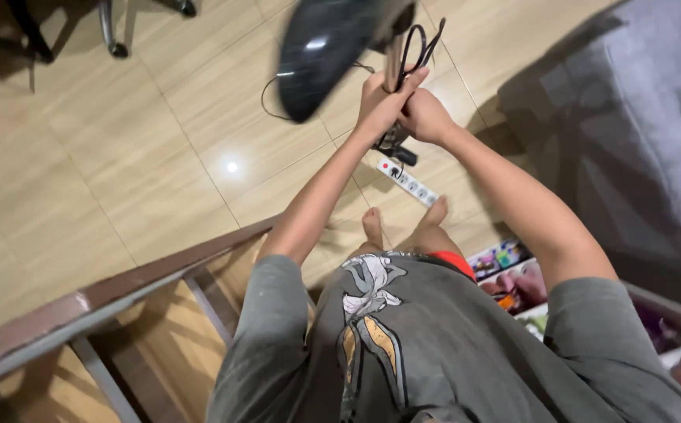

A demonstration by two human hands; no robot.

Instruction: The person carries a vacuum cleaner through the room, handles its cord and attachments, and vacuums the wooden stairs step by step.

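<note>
Overhead, both hands' grip, left hand (378,100) and right hand (425,116), tight around fan pole (393,66).

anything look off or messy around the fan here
The fan head is tipped over at a slant rather than upright, with both hands, left hand and right hand, clasped on its pole. A black cord loops loosely near the top, and a power strip lies on the floor by the bare feet.

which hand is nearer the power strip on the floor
Right. The right hand grips the fan pole just above the power strip; the left hand grips higher, farther away.
</note>
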